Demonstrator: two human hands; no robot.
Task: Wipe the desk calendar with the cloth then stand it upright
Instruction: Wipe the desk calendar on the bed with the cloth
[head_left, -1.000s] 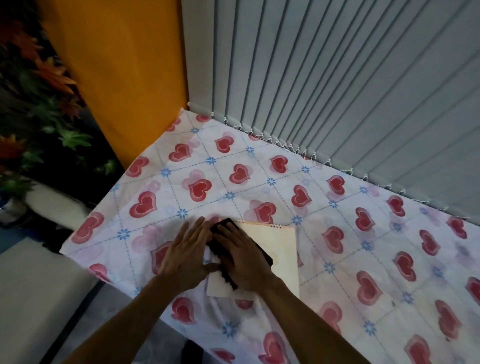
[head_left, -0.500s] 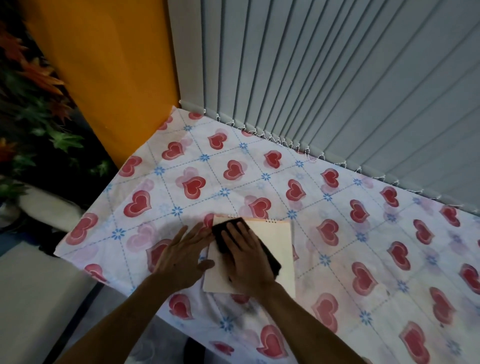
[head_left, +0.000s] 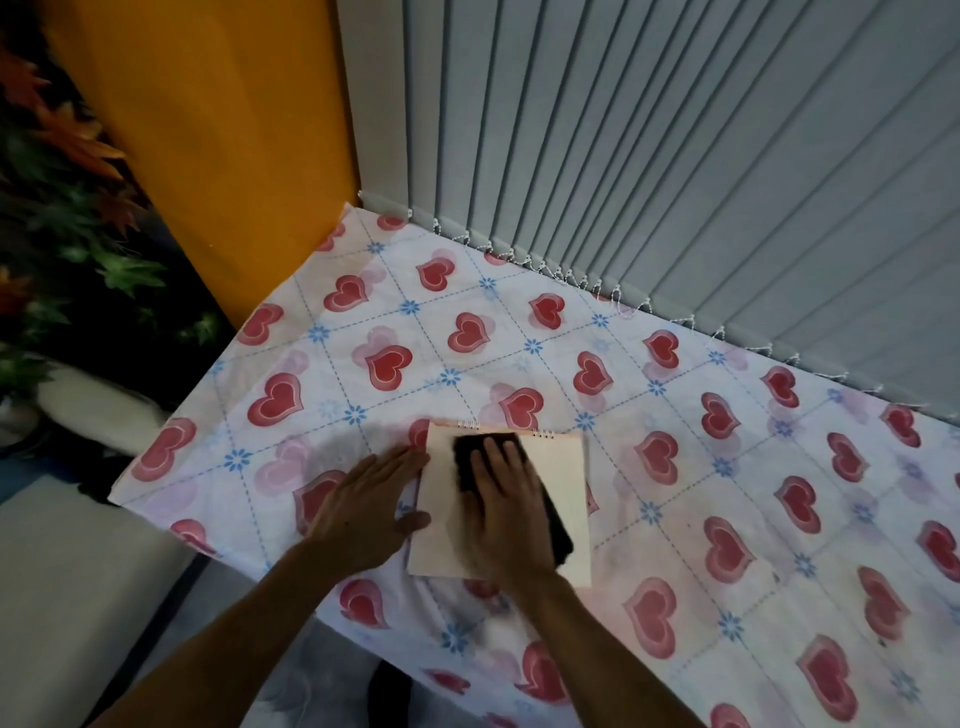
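The desk calendar (head_left: 563, 483), a pale cream spiral-bound pad, lies flat on the heart-patterned tablecloth (head_left: 675, 467) near the table's front edge. A dark cloth (head_left: 465, 462) is spread over its left half. My right hand (head_left: 506, 512) presses flat on the cloth, fingers pointing away from me, and hides most of it. My left hand (head_left: 369, 506) lies flat on the tablecloth beside the calendar's left edge, its thumb touching that edge.
Grey vertical blinds (head_left: 675, 156) hang along the table's far side. An orange panel (head_left: 208, 130) stands at the far left corner. Artificial leaves (head_left: 62, 171) sit to the left, beyond the table's left edge.
My right hand with the cloth has slid rightward across the calendar, uncovering its left strip. My left hand has shifted off the calendar onto the tablecloth beside it.
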